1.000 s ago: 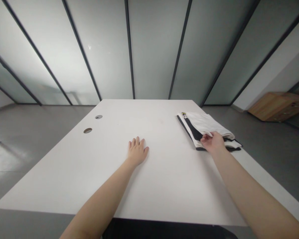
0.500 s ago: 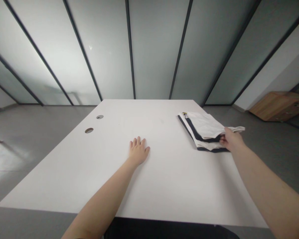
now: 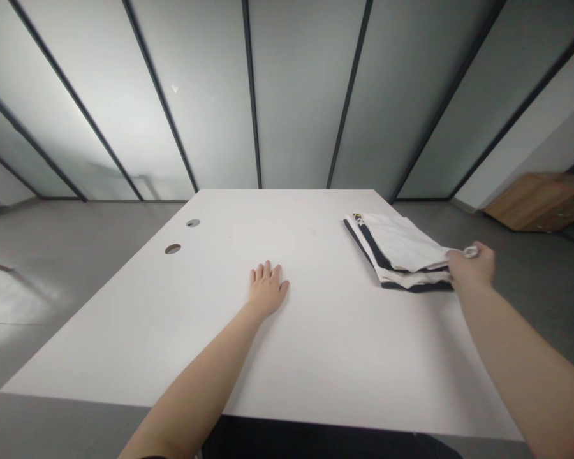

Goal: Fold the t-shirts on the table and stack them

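Observation:
A stack of folded white and black garments (image 3: 402, 242) lies near the right edge of the white table (image 3: 220, 331). A small yellow-and-black patch shows at its far left corner. My right hand (image 3: 472, 264) is closed on the right end of the upper white garment, and a bit of pale fabric sticks out between thumb and fingers. Part of the grip is hidden by the hand itself. My left hand (image 3: 266, 291) rests flat on the middle of the table, fingers spread, with nothing in it.
Two round holes, a nearer one (image 3: 173, 249) and a farther one (image 3: 192, 223), pierce the table's left side. Behind the table stands a frosted glass wall (image 3: 296, 95) with dark bars. On the floor at the right is a wooden cabinet (image 3: 536, 201).
My right hand has shifted to the right along the garment's edge and turned, drawing in the loose end that stuck out before. My left hand stays in place on the table.

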Action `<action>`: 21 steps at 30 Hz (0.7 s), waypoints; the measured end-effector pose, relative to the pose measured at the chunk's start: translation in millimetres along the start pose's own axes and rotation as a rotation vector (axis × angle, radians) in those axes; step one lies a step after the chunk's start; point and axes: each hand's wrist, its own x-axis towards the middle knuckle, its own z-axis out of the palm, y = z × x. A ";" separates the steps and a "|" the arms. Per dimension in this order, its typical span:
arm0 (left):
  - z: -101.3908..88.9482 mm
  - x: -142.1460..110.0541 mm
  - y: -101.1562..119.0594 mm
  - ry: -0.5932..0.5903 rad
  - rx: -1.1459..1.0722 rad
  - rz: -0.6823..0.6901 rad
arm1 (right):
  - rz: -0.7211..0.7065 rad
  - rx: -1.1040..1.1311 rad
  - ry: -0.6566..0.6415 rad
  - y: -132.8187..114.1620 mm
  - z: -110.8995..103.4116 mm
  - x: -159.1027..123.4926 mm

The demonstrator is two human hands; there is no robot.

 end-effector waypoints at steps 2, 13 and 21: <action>-2.3 -0.6 1.4 -0.020 0.019 -0.007 | -0.060 -0.155 0.045 0.6 -2.3 3.8; -8.0 -1.2 3.4 -0.068 0.061 -0.021 | -0.772 -0.775 -0.666 13.3 20.7 -51.4; -9.5 -1.7 3.2 -0.063 0.059 -0.008 | -0.744 -0.979 -0.508 3.3 24.4 -37.6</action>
